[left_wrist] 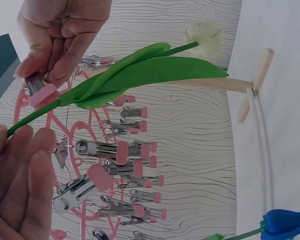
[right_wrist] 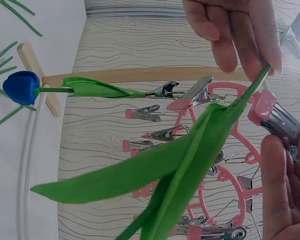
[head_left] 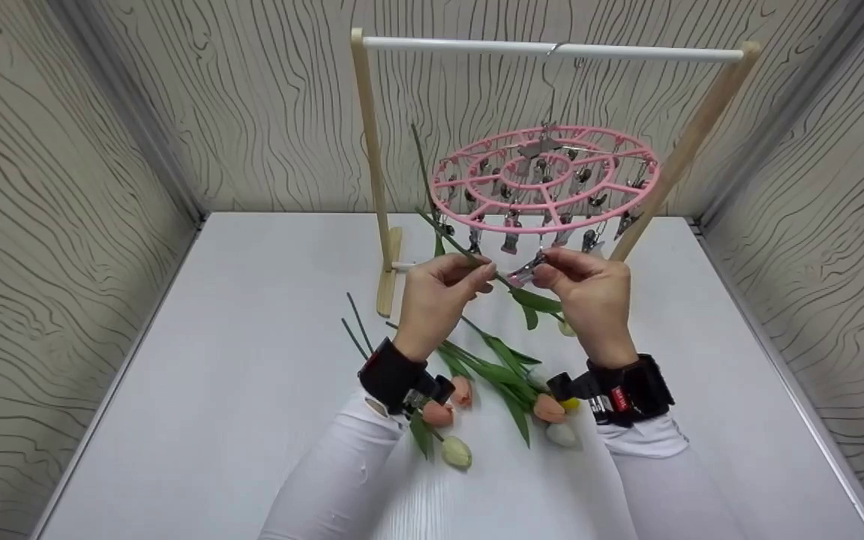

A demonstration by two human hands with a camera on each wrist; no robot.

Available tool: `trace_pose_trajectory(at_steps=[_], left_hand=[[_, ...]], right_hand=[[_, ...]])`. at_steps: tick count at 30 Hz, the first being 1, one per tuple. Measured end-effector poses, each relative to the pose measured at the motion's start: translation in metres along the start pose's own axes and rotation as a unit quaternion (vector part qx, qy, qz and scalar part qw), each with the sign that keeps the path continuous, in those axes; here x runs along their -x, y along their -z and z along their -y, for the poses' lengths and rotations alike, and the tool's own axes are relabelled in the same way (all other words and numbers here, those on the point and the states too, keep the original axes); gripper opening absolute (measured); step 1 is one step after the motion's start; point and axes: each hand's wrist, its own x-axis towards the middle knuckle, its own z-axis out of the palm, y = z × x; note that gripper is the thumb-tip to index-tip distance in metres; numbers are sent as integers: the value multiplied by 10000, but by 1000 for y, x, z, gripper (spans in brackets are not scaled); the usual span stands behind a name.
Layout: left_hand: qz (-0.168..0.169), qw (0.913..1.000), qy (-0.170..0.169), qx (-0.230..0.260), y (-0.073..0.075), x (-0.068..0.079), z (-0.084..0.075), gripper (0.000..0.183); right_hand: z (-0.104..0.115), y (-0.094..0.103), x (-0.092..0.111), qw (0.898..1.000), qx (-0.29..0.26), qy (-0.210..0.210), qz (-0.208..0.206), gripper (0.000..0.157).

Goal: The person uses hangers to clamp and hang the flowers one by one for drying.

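Between its thumb and fingers my left hand (head_left: 443,300) pinches the green stem of an artificial white tulip (left_wrist: 204,37). The tulip's leaves (right_wrist: 190,155) and flower extend past the stem toward the right side in the head view. My right hand (head_left: 589,300) pinches a metal clip with pink tips (right_wrist: 277,120), hung from the pink round hanger (head_left: 544,225). The clip's tips are close beside the stem; whether they part is unclear. A blue tulip (right_wrist: 21,87) hangs from another clip; its flower is hidden in the head view.
A wooden stand with a white bar (head_left: 462,46) carries the hanger. Several metal clips (left_wrist: 135,127) dangle from it. On the white table (head_left: 252,337), below my hands, lie more tulips, among them an orange tulip (head_left: 549,409) and a pale tulip (head_left: 456,453).
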Motion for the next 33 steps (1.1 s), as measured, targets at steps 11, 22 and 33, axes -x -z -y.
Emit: trace_pose_trajectory(at_steps=[11, 22, 33], left_hand=[[-24, 10000, 56, 37, -1, -2, -5, 17], [3, 9997, -73, 227, -3, -5, -8, 16], [-8, 9995, 16, 326, -2, -5, -8, 16]], right_hand=[[3, -3, 1, 10000, 6, 6, 13, 22], [2, -5, 0, 9999, -6, 88, 51, 21], [2, -3, -3, 9977, -282, -442, 422, 25]])
